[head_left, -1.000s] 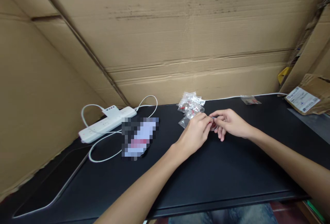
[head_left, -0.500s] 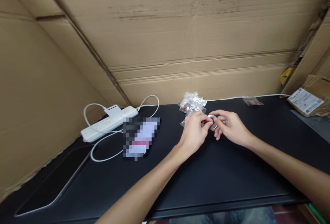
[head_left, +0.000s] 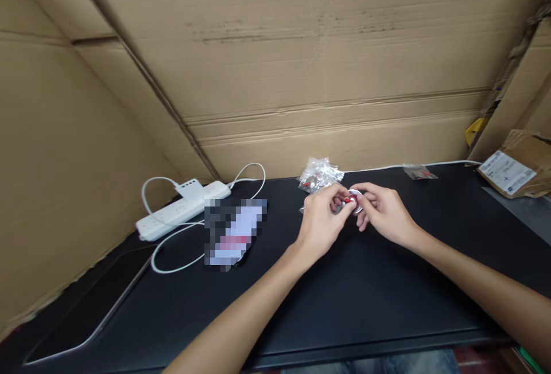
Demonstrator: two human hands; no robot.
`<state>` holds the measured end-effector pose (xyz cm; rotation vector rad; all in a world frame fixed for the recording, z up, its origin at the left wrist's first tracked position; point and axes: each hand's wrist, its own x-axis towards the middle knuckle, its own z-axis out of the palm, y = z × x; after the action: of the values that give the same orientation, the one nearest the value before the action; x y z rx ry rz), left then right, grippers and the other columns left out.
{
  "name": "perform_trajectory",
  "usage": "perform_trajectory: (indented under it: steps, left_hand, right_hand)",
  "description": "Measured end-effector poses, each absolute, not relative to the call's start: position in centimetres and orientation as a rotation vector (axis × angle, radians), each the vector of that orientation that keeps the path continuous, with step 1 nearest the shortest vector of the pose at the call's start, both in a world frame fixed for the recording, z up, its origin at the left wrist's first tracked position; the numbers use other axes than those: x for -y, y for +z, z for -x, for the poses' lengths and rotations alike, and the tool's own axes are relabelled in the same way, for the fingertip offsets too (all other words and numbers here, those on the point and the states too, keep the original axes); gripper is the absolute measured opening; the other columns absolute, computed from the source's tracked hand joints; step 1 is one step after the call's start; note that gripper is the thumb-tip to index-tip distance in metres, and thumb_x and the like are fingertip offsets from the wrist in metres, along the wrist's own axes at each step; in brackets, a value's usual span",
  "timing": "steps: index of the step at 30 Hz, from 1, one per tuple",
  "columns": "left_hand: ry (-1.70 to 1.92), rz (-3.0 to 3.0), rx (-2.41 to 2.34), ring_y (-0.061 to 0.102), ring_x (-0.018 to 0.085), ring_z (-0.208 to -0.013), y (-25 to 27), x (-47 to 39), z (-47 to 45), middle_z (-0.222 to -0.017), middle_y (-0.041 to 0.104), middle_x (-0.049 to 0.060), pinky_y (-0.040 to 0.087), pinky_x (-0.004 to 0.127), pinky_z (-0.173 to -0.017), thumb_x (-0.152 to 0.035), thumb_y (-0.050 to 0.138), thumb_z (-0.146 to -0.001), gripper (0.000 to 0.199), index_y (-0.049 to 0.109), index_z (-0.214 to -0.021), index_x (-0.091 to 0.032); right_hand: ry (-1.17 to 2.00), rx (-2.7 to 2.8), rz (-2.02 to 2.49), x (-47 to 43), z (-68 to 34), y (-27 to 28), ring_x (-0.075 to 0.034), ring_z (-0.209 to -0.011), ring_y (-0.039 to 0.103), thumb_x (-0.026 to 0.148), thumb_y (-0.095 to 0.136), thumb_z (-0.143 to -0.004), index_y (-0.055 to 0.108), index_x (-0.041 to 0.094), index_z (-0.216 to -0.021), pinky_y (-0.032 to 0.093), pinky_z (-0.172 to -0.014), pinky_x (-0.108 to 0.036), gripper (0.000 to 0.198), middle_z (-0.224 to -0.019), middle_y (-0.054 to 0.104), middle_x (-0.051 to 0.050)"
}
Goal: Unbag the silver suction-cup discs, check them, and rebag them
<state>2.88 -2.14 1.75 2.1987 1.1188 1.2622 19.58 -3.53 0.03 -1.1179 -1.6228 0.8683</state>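
Both hands meet above the black table, just in front of the pile of clear plastic bags. My right hand (head_left: 383,207) is closed on the edge of a small round silvery disc (head_left: 358,196), gripped between thumb and fingers. My left hand (head_left: 325,213) pinches a small red piece (head_left: 347,199) against the disc's left side. The fingertips cover much of both parts, so their exact kind is hidden. Behind my left hand lies the pile of small clear bags (head_left: 319,173), with red and silvery bits inside.
A single clear bag (head_left: 419,172) with red bits lies at the back right, near a cardboard package (head_left: 516,162). On the left are a white power strip (head_left: 183,207), a looped white cable (head_left: 157,259), a blurred-out phone (head_left: 236,233) and a dark flat panel (head_left: 90,305).
The red piece in my left fingers has moved slightly right, over the disc, and shows more. My right hand keeps hold of the disc in nearly the same place. The view has shifted slightly.
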Motion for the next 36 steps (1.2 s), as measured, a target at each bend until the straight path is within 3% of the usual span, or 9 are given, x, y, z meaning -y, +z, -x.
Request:
perform_trajectory:
  steps: [4, 17, 20, 25, 31, 36]
  left_hand:
    - [1.369, -2.284, -1.071, 0.058, 0.013, -0.072, 2.0, 2.1, -2.7, -0.082, 0.066, 0.000, 0.047, 0.027, -0.070, -0.017, 0.067, -0.084, 0.003, 0.068, -0.086, -0.019]
    - [1.293, -2.299, -1.004, 0.057, 0.015, -0.079, 1.2, 2.3, -2.9, -0.082, 0.062, 0.001, 0.047, 0.030, -0.076, -0.018, 0.059, -0.091, 0.010, 0.067, -0.085, -0.019]
    - [1.274, -2.244, -1.028, 0.056, 0.015, -0.076, 1.5, 2.2, -2.8, -0.081, 0.060, 0.001, 0.047, 0.028, -0.073, -0.020, 0.061, -0.090, 0.010, 0.068, -0.083, -0.020]
    - [1.291, -2.145, -1.050, 0.054, 0.014, -0.074, 1.6, 1.7, -2.6, -0.088, 0.059, 0.001, 0.046, 0.025, -0.067, -0.029, 0.066, -0.087, 0.012, 0.068, -0.097, -0.022]
    - [1.339, -2.108, -1.059, 0.056, 0.013, -0.074, 1.6, 1.8, -2.8, -0.090, 0.062, 0.002, 0.047, 0.025, -0.068, -0.029, 0.061, -0.091, 0.011, 0.067, -0.096, -0.021]
    - [1.225, -1.949, -1.051, 0.059, 0.012, -0.064, 1.1, 1.6, -2.8, -0.077, 0.066, 0.001, 0.048, 0.025, -0.061, -0.031, 0.060, -0.091, 0.018, 0.065, -0.103, -0.019]
  right_hand:
    - [0.873, 1.556, 1.102, 3.2, -19.9, 0.5, -0.017, -0.049, 0.068, 0.037, 0.054, -0.094, 0.062, 0.015, -0.118, 0.060, -0.046, -0.029, 0.034, -0.065, 0.067, -0.001]
    - [0.855, 1.680, 1.088, 4.0, -19.3, 0.6, -0.015, -0.048, 0.067, 0.032, 0.051, -0.095, 0.062, 0.016, -0.121, 0.059, -0.050, -0.028, 0.033, -0.060, 0.064, 0.001]
    - [0.879, 1.662, 1.058, 3.9, -19.4, 0.4, -0.015, -0.049, 0.067, 0.034, 0.052, -0.095, 0.062, 0.017, -0.122, 0.058, -0.050, -0.028, 0.033, -0.061, 0.065, 0.001]
    - [0.976, 1.514, 0.998, 3.0, -20.0, 0.6, -0.016, -0.047, 0.065, 0.041, 0.058, -0.091, 0.061, 0.015, -0.113, 0.058, -0.045, -0.029, 0.034, -0.063, 0.065, 0.000]
    - [1.122, 1.398, 0.973, 3.1, -20.1, 1.7, -0.016, -0.046, 0.064, 0.044, 0.067, -0.083, 0.059, 0.014, -0.108, 0.058, -0.044, -0.030, 0.040, -0.062, 0.065, 0.000]
    - [1.173, 1.380, 0.955, 3.3, -19.9, 1.8, -0.016, -0.046, 0.064, 0.044, 0.070, -0.081, 0.059, 0.015, -0.107, 0.058, -0.044, -0.030, 0.040, -0.063, 0.064, 0.001]
